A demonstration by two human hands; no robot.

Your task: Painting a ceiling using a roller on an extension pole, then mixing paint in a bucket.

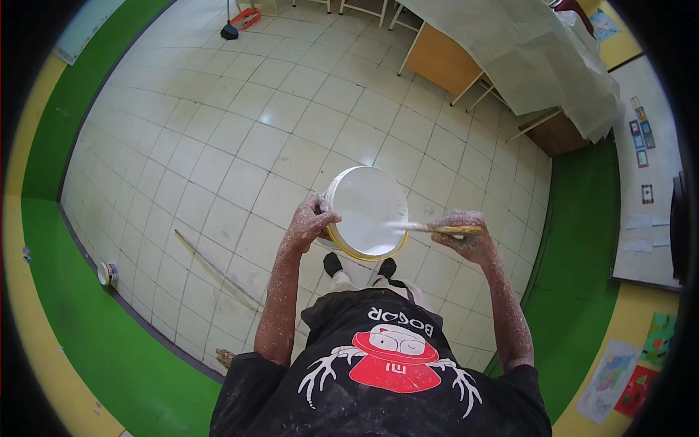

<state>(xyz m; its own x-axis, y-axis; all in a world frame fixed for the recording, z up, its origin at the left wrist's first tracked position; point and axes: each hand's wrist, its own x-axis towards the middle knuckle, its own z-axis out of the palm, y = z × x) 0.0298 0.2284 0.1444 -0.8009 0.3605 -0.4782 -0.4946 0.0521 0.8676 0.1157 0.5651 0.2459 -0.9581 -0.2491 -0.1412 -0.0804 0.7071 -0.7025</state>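
Observation:
A round white bucket point(364, 256) with a yellow band round its lower rim hangs in front of me, its mouth turned up. My left hand point(309, 221) grips its left edge, thumb over the rim and fingers round the outside. In my right hand point(466, 237) is a paintbrush point(426, 228), held by its wooden handle. Its white-coated bristles point left and reach over the bucket's right rim into the mouth. White covers the bucket's inside; how deep it is I cannot tell. White specks dot both forearms.
Tiled floor point(291, 153) surrounds me. A long thin stick point(218, 269) lies to the left, near a small tub point(108, 274) by the green wall. Sheet-covered tables point(524, 58) stand at the far right. A broom point(229, 31) and orange dustpan point(249, 19) are at the far end.

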